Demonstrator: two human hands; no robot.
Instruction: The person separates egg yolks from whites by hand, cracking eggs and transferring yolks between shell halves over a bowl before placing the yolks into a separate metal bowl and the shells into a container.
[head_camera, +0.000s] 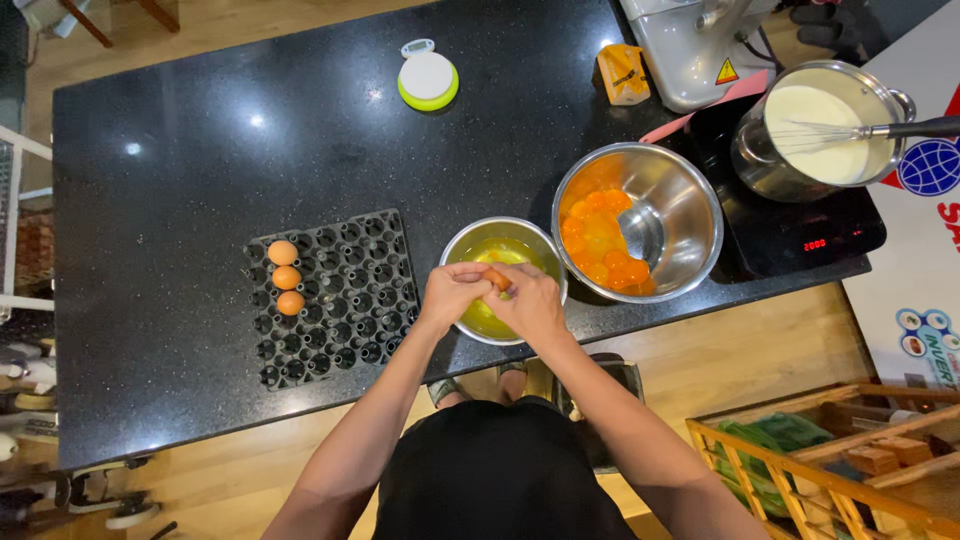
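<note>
My left hand (450, 293) and my right hand (530, 300) meet over a small steel bowl (457, 242) that holds clear egg white. Both grip a brown egg (498, 279) between the fingertips, right above the bowl. To the right stands a larger steel bowl (680, 215), tilted, with several orange yolks (598, 240) pooled on its left side. A black egg tray (345, 295) lies left of the small bowl, with three brown eggs (286, 277) in its left column.
A black induction hob (800, 235) carries a pot of cream (815, 130) with a whisk in it. A white and green kitchen scale (427, 76), an orange carton (622, 73) and a grey machine (690, 45) stand at the back. A wooden crate (830, 460) sits on the floor right.
</note>
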